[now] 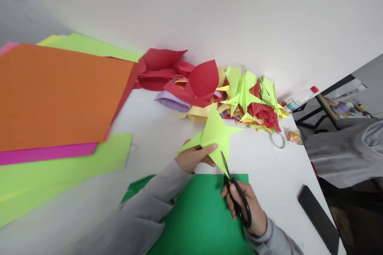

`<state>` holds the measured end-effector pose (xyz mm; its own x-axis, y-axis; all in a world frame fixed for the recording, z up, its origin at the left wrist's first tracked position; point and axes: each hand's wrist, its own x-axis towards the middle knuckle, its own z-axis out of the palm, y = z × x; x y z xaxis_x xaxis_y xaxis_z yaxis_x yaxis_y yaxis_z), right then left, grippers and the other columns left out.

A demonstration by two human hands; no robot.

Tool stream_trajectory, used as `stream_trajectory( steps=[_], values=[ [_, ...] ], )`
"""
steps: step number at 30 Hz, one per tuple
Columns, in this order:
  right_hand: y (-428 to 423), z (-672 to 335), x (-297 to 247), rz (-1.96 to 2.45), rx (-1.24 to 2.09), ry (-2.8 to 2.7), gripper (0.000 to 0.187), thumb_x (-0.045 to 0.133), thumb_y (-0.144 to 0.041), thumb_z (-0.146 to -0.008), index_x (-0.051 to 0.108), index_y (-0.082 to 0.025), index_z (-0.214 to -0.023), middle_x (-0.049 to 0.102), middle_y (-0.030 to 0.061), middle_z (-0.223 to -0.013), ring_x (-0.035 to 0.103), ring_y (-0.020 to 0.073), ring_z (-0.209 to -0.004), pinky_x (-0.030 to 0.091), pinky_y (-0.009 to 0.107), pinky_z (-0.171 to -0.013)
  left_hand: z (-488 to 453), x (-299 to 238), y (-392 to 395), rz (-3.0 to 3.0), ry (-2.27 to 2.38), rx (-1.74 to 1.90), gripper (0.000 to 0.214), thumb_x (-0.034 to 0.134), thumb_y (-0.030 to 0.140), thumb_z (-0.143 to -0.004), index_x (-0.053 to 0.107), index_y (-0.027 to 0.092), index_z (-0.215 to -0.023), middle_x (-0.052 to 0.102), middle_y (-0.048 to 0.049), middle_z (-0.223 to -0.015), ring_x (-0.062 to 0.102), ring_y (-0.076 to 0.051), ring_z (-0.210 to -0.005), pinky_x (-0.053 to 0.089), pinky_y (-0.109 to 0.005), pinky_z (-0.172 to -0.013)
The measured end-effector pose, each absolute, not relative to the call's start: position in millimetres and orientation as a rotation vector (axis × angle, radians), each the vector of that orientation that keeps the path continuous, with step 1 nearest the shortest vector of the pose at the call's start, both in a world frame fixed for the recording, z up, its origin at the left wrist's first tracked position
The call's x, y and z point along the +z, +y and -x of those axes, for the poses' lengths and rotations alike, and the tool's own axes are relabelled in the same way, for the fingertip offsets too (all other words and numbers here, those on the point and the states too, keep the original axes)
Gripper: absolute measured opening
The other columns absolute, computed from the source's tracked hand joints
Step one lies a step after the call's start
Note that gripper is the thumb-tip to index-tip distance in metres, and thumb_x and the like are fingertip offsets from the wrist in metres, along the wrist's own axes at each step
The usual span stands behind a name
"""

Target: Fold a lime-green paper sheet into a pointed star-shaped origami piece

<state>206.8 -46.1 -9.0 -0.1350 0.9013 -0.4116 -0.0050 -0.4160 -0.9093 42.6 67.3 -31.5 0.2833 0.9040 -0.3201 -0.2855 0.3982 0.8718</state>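
My left hand is closed on a lime-green paper star, its thumb lying across the front. The star is held up above the table, points spread and creased. In my right hand is a pair of black-handled scissors, fingers through the loops. The scissor blades lie against the star's lowest point, one blade in front of the paper. Whether they are cutting through it I cannot tell. Below both hands lies a green sheet of paper or card.
Large coloured sheets, orange on top, are stacked at the left. Curled red paper pieces and folded lime stars are heaped along the wall. At the right are a bottle, a tape roll, a wrapped snack and a black case.
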Motion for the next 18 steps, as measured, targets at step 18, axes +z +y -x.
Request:
stream_trajectory(
  steps=[18],
  values=[
    [-46.6, -206.3, -7.5, 1.506, 1.627, -1.049, 0.06, 0.06, -0.072, -0.071, 0.06, -0.012, -0.071, 0.041, -0.0081, -0.039, 0.031, 0.0031, -0.029, 0.027, 0.015, -0.028, -42.8, -29.9, 67.5, -0.785, 0.987, 0.928, 0.044, 0.081, 0.045, -0.056, 0.071, 0.011, -0.083, 0.072, -0.007, -0.064, 0.065, -0.019, -0.048, 0.056, -0.026, -0.044]
  ],
)
